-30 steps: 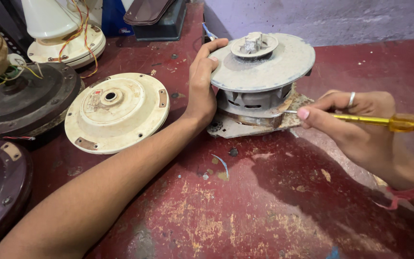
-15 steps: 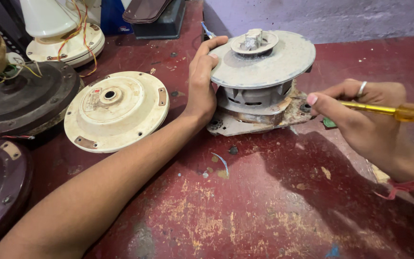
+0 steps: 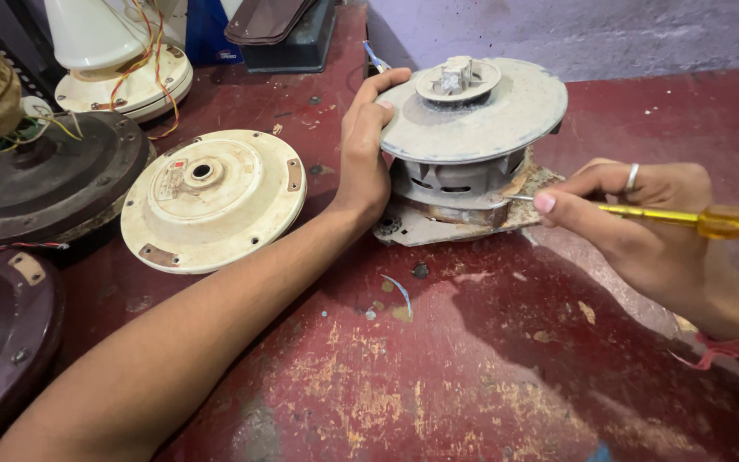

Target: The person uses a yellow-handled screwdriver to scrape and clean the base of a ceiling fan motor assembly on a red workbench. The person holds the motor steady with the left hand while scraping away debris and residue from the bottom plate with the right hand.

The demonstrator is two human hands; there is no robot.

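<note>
Worn red workbench: our left hand (image 3: 363,154) cups the grey motor (image 3: 470,145) at centre, fingers curled on its rim, while our right hand (image 3: 635,222) pinches one yellow screwdriver (image 3: 686,218), tip in the motor's side gap. We judge the tip could slip and gouge a finger. One cream cover (image 3: 213,198) lies left; two dark housings (image 3: 44,184) sit beyond.

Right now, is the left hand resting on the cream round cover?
No, the left hand grips the edge of the grey motor, while the cream cover lies apart, untouched.
</note>
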